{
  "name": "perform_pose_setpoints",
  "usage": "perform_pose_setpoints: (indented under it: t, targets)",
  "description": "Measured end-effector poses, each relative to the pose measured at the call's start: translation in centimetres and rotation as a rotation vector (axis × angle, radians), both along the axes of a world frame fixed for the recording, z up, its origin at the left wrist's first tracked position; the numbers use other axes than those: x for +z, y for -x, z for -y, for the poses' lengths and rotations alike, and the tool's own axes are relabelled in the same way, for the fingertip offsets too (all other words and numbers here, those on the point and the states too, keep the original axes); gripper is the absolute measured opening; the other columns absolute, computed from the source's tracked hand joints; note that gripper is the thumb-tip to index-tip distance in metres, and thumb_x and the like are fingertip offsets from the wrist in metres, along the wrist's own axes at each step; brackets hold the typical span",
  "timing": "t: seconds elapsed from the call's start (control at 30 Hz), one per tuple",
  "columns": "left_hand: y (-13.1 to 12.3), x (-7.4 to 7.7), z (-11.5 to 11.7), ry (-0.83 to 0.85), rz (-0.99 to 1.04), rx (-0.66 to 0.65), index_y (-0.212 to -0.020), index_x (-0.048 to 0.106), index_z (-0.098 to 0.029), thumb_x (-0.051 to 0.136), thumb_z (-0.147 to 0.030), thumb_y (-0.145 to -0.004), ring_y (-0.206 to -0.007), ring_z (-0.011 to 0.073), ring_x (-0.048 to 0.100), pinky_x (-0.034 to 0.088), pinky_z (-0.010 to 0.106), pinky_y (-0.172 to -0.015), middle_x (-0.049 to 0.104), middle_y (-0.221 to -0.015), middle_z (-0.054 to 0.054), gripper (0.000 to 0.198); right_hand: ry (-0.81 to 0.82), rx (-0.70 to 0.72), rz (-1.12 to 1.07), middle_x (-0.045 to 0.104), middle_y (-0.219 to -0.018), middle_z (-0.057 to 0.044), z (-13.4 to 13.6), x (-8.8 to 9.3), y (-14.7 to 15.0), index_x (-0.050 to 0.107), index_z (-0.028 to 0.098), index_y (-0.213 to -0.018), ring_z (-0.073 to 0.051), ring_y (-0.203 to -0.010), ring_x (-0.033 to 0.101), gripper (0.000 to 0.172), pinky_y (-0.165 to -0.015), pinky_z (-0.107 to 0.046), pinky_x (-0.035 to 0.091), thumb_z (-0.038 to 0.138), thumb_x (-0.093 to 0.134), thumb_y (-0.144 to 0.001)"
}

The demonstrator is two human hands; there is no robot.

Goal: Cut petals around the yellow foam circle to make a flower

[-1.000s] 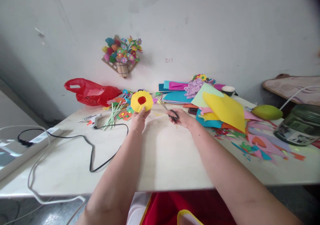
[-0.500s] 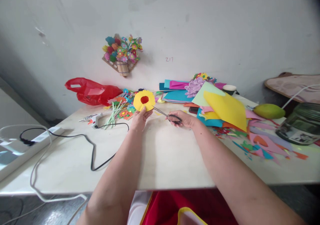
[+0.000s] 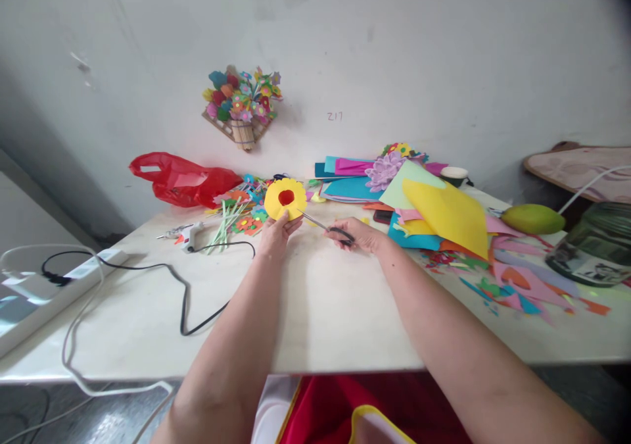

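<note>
Left hand (image 3: 277,233): pinches the lower edge of a yellow flower (image 3: 273,197), thumb on the near face. The flower has a scalloped outline and a red centre (image 3: 285,198); it stands face toward the person, in front of the wall (image 3: 419,69).

Right hand (image 3: 359,235): grips scissors (image 3: 316,222) by the black handle, blades pointing left. The blade tips reach the flower's lower right rim; whether material lies between the blades cannot be told.

Working room: a stretch of pale table (image 3: 335,319) runs between the forearms to the straight front edge. On the left, the black cord (image 3: 183,309) of a white glue gun (image 3: 190,237) loops over the surface and passes close to the left forearm. Pale green strips (image 3: 224,227) lie just beside the gun. A white power strip (image 3: 101,260) lies along the left side, and a white cable (image 3: 79,312) crosses the front edge. On the right, a yellow sheet (image 3: 446,217) and other coloured sheets lie in an overlapping heap beyond the right wrist, with small offcuts on their near side. A glass jar (image 3: 596,240) stands at the far right.

Markings: handwritten characters on the wall read 217 or Z17. The jar carries a label (image 3: 596,271); its print is too small to read.
</note>
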State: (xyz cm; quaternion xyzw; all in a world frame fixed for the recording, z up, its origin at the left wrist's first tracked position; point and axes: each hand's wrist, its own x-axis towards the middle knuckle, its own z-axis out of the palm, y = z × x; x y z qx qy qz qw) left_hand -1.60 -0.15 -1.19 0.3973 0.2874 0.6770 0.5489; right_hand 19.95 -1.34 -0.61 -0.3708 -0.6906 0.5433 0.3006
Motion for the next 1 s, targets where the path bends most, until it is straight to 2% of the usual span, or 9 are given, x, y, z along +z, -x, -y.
perform_pose_setpoints:
  t: [0.3, 0.6, 1.0]
  targets:
    - [0.0, 0.0, -0.1, 0.025, 0.018, -0.014, -0.108, 0.058, -0.014, 0.069, -0.020, -0.074, -0.080, 0.0211, 0.070, 0.053, 0.040, -0.087, 0.071, -0.089, 0.008, 0.036, 0.005, -0.044, -0.005, 0.051, -0.046, 0.005, 0.4, 0.4, 0.6, 0.066, 0.012, -0.086, -0.005, -0.035, 0.040, 0.030, -0.031, -0.016, 0.028, 0.038, 0.065, -0.072]
    - [0.0, 0.0, -0.1, 0.031, 0.021, -0.015, -0.109, 0.058, -0.014, 0.067, -0.020, -0.075, -0.079, 0.0196, 0.070, 0.051, 0.041, -0.090, 0.071, -0.089, 0.008, 0.036, 0.059, -0.064, -0.056, 0.051, -0.045, 0.005, 0.7, 0.6, 1.0, 0.066, 0.012, -0.082, -0.005, -0.036, 0.042, 0.020, -0.031, -0.015, 0.028, 0.029, 0.064, -0.071]
    - [0.0, -0.1, -0.2, 0.023, 0.051, 0.009, -0.105, 0.061, -0.014, 0.067, -0.016, -0.074, -0.076, 0.0169, 0.069, 0.052, 0.039, -0.089, 0.071, -0.088, 0.007, 0.032, 0.060, -0.088, -0.076, 0.052, -0.047, 0.005, 1.3, 1.3, 1.4, 0.064, 0.013, -0.076, -0.005, -0.037, 0.041, 0.016, -0.030, -0.016, 0.026, 0.028, 0.065, -0.071]
